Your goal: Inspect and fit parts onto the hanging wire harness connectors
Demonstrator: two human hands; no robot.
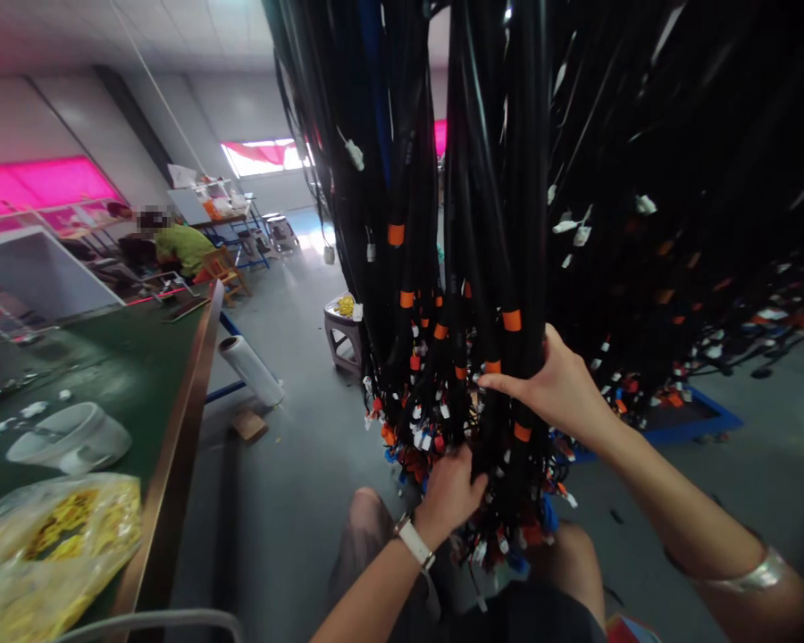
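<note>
Gripping is confirmed at both hands: the left hand (450,489) is closed around the lower end of the hanging black cable bundle (489,268), and the right hand (557,386) is wrapped over the same bundle higher up, fingers curled across the cables from the right. The bundle hangs from above at centre frame, directly over the person's knees, and fills the upper right of the view. Orange tape bands (511,320) mark the cables, with white tags clustered at their lower ends. A green-topped workbench (140,375) runs along the left. On its near end lies a clear bag of yellow parts (54,536). A roll of plastic film (251,368) lies on the floor beside the bench. A small stool (343,335) stands beyond it. A white wristband (416,541) sits on the left wrist.
</note>
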